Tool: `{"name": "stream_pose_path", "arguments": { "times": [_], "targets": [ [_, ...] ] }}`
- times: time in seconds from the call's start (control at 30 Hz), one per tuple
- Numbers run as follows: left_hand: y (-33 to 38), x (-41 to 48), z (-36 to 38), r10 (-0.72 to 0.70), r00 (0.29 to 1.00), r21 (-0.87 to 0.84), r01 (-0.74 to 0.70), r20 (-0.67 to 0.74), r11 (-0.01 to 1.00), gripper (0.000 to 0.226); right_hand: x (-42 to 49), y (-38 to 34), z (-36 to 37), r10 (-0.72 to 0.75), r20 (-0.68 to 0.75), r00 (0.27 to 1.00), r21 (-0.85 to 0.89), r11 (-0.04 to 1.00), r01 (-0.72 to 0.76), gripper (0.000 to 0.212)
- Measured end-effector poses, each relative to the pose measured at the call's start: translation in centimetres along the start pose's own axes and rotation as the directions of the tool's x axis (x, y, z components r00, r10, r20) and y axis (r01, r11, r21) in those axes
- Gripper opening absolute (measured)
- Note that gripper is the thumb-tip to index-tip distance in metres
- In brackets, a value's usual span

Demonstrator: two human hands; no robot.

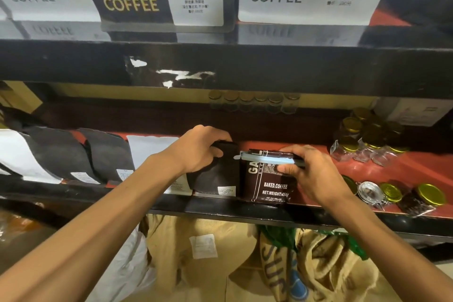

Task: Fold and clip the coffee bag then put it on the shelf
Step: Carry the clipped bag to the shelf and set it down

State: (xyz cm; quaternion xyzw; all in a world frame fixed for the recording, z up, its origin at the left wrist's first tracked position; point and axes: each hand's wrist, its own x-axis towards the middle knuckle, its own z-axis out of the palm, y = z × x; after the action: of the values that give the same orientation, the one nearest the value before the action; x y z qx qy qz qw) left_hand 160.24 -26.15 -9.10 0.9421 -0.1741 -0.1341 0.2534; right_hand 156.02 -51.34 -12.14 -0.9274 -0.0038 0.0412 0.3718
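A dark brown coffee bag printed "BAKED.COFFEE" stands upright on the red shelf, near its front edge. Its top is folded over and held by a long light blue clip. My right hand grips the bag's upper right side, with the fingers over the clip's right end. My left hand holds the top of a neighbouring black bag, which stands just left of the brown bag and touches it.
More black and white bags lean along the shelf to the left. Gold-lidded glass jars crowd the right side and front right. The shelf above carries large "COFFEE" bags. Burlap sacks lie below.
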Motion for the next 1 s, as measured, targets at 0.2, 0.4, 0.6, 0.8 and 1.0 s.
{"name": "stream_pose_path", "arguments": {
  "times": [0.2, 0.4, 0.6, 0.8, 1.0],
  "targets": [
    [0.0, 0.1, 0.2, -0.008, 1.000, -0.013, 0.008, 0.003, 1.000, 0.038, 0.4, -0.1, -0.4, -0.020, 0.046, 0.999, -0.040, 0.999, 0.022, 0.038],
    [0.0, 0.3, 0.2, -0.022, 1.000, 0.019, 0.022, 0.018, 1.000, 0.042, 0.4, -0.3, -0.3, -0.043, 0.021, 0.999, -0.101, 0.994, 0.045, 0.039],
    [0.0, 0.4, 0.3, -0.022, 1.000, 0.022, 0.022, 0.011, 1.000, 0.042, 0.2, 0.1, 0.1, -0.046, 0.023, 0.999, -0.133, 0.990, 0.049, 0.036],
    [0.1, 0.3, 0.2, -0.020, 0.999, 0.011, 0.019, 0.029, 1.000, 0.038, -0.4, -0.1, 0.1, -0.021, 0.036, 0.999, -0.190, 0.981, 0.028, 0.057],
    [0.8, -0.4, 0.0, 0.002, 0.997, 0.048, -0.006, 0.079, 0.999, 0.032, -6.4, -2.0, 2.8, 0.244, -0.387, 0.889, 0.440, 0.896, -0.054, 0.054]
  ]
}}
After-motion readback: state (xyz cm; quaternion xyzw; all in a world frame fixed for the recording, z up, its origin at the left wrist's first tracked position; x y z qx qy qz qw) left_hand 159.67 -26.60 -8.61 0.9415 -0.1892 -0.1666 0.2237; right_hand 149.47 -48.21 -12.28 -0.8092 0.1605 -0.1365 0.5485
